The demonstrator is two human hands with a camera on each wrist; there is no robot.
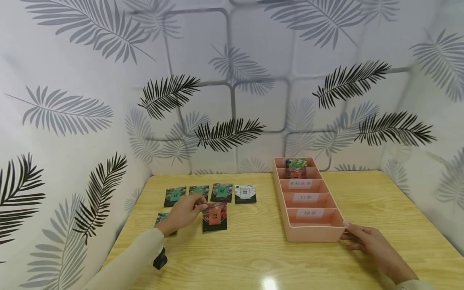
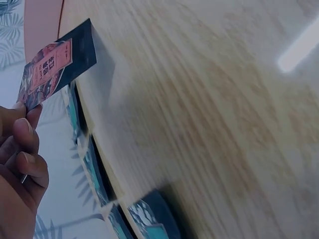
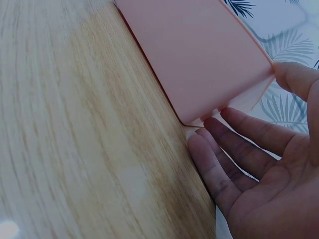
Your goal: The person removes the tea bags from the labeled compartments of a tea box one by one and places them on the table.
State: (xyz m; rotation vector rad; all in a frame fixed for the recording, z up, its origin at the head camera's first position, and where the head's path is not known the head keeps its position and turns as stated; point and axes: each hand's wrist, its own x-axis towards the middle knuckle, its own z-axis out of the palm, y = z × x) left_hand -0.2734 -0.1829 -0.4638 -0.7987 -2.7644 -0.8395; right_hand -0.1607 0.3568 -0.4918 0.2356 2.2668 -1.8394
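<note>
Red packet point(image 1: 214, 221) is over the worktop point(image 1: 253, 249), left of the pink box point(image 1: 315, 235), one corner pinched in the left hand point(image 1: 185, 210). The right hand point(image 1: 371, 245) clasps the box's near right corner; light finger pressure should avoid creasing.

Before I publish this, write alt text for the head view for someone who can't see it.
A left-hand grip pinches a red-and-black packet over a wooden table, while a right-hand grip touches the near right corner of a pink divided box. Five other packets lie nearby; two more sit in the box's far compartments.
</note>
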